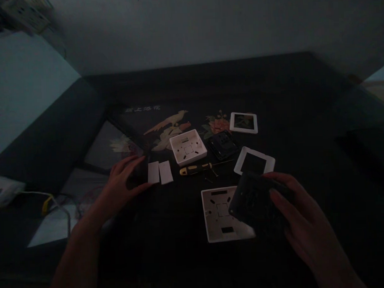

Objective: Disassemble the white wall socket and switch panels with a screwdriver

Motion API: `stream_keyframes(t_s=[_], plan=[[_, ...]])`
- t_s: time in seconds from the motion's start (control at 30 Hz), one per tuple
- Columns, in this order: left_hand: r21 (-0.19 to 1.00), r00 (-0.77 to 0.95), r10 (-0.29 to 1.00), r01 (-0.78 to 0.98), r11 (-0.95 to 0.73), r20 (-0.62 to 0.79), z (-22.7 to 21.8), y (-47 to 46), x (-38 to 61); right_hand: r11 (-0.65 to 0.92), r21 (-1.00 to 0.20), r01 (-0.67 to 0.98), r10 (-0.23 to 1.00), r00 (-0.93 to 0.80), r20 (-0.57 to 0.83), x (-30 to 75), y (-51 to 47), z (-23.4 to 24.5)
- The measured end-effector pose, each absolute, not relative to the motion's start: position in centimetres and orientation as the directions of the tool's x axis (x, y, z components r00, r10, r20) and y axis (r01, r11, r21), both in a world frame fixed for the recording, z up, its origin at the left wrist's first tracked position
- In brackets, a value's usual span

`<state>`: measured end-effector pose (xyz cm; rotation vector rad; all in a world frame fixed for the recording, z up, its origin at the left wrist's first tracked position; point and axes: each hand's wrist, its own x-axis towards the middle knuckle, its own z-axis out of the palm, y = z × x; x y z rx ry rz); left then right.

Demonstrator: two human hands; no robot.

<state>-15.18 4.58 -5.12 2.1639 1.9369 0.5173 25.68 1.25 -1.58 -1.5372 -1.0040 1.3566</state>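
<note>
In the head view my right hand (pixel 300 216) grips a black switch or socket module (pixel 255 202), held tilted over the right part of a white square mounting box (pixel 213 227). My left hand (pixel 120 180) is open, fingers apart, its thumb close beside two white rectangular plates (pixel 166 172). Whether the thumb touches them I cannot tell. A second white mounting box (pixel 179 155) lies farther back, with another black module (pixel 223 145) to its right. In front of that box rests a yellow-and-black screwdriver (pixel 196 168), with small screws (pixel 215 172) close by.
Two white cover frames (pixel 255 126) lie at the right on the dark table (pixel 170 254), which bears a printed bird and flowers. At the left are a white device (pixel 6 191) with a cable (pixel 60 207) and some papers. A wall (pixel 200 30) stands behind.
</note>
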Motion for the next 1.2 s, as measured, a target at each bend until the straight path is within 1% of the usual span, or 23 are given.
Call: stream_keyframes(t_s=[0.1,0.23,0.27,0.3,0.37,0.43,0.5,0.53,0.57,0.63,0.77,0.83,0.97,1.2], plan=[[0.425,0.038,0.959,0.891,-0.159,0.281,-3.2,4.7,-13.8,-0.323,-0.946,-0.026,0.942,0.086,-0.324,25.4,1.5,-1.4],[0.463,0.04,0.924,0.856,-0.229,0.381,-0.4,4.2,-10.6,-0.324,-0.944,-0.056,0.944,0.047,-0.327,25.2,1.5,-1.4],[0.475,0.053,0.922,0.844,-0.247,0.384,0.2,4.0,-9.6,-0.326,-0.944,-0.053,0.944,0.035,-0.328,25.2,1.4,-1.4],[0.516,0.069,0.921,0.811,-0.275,0.382,0.8,3.7,-8.5,-0.327,-0.944,-0.05,0.945,0.018,-0.328,25.1,1.3,-1.2],[0.612,0.14,0.922,0.71,-0.348,0.362,1.7,3.2,-5.9,-0.314,-0.948,-0.045,0.949,-0.042,-0.312,24.8,1.3,-0.7],[0.731,0.185,0.942,0.595,-0.334,0.28,2.2,2.9,-3.1,-0.267,-0.963,-0.028,0.958,-0.12,-0.261,24.3,1.4,0.4],[0.89,0.236,0.959,0.388,-0.24,0.156,2.4,2.7,-0.8,-0.183,-0.983,0.02,0.964,-0.195,-0.183,23.6,1.8,1.6],[0.948,0.259,0.961,0.272,-0.166,0.094,2.4,2.6,0.1,-0.135,-0.99,0.051,0.964,-0.224,-0.143,23.3,2.1,2.2],[0.979,0.27,0.962,0.183,-0.089,0.037,2.2,2.6,0.8,-0.097,-0.992,0.075,0.962,-0.248,-0.113,23.0,2.5,2.6],[0.996,0.278,0.959,0.077,0.034,-0.054,1.7,2.6,1.4,-0.07,-0.992,0.102,0.959,-0.267,-0.096,22.5,3.1,2.9],[0.986,0.279,0.946,0.026,0.162,-0.163,0.4,2.7,1.0,-0.129,-0.986,0.106,0.955,-0.255,-0.153,22.2,3.5,2.1],[0.982,0.277,0.944,-0.002,0.188,-0.18,0.0,2.7,0.7,-0.131,-0.986,0.103,0.95,-0.272,-0.154,22.2,3.5,1.6],[0.979,0.252,0.952,-0.065,0.194,-0.172,-0.1,2.7,0.6,-0.087,-0.995,0.045,0.953,-0.287,-0.096,22.3,3.5,1.2],[0.96,0.181,0.959,-0.136,0.246,-0.22,-0.4,3.0,0.3,-0.054,-0.996,-0.073,0.981,-0.192,-0.039,23.0,3.7,0.3]])
